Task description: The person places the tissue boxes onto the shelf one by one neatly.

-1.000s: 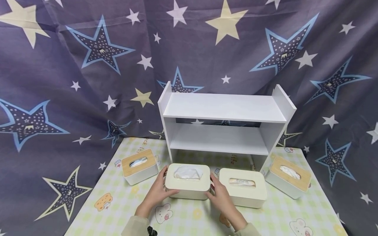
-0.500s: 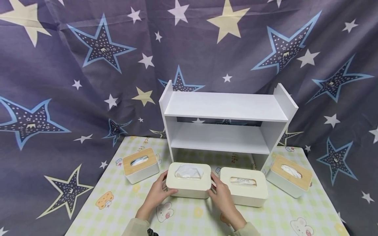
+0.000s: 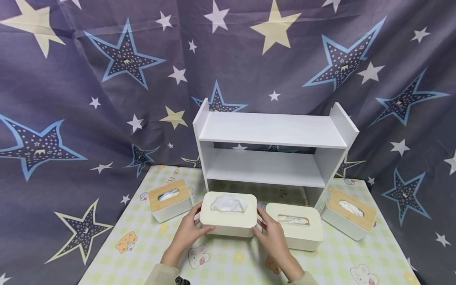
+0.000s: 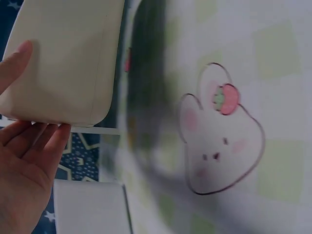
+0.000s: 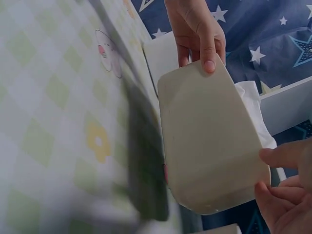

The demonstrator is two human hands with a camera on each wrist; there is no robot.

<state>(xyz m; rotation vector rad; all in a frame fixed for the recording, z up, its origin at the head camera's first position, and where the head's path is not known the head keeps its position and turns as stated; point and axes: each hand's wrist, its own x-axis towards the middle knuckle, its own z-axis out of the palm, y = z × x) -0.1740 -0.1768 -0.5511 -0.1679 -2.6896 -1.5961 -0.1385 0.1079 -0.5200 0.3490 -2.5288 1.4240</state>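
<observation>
A cream tissue box (image 3: 228, 228) with white tissue (image 3: 228, 203) showing in its top slot is held between both hands in the head view. My left hand (image 3: 188, 230) grips its left end, thumb on the front wall. My right hand (image 3: 272, 234) grips the opposite end in the same way. In the right wrist view the box (image 5: 209, 141) hangs just above the cloth, casting a shadow beside it. The left wrist view shows fingers under the near end of the box (image 4: 63, 73).
Behind the hands stands a white two-tier shelf (image 3: 270, 128). Another cream tissue box (image 3: 299, 237) sits close to my right hand. Wood-topped tissue boxes lie at left (image 3: 170, 200) and right (image 3: 349, 213) on the checked tablecloth (image 3: 142, 257). A starry curtain (image 3: 107, 99) hangs behind.
The cream tissue box, resting low between my hands before, has risen slightly off the cloth. Both hands keep their grip on it. The other boxes and the shelf stay put.
</observation>
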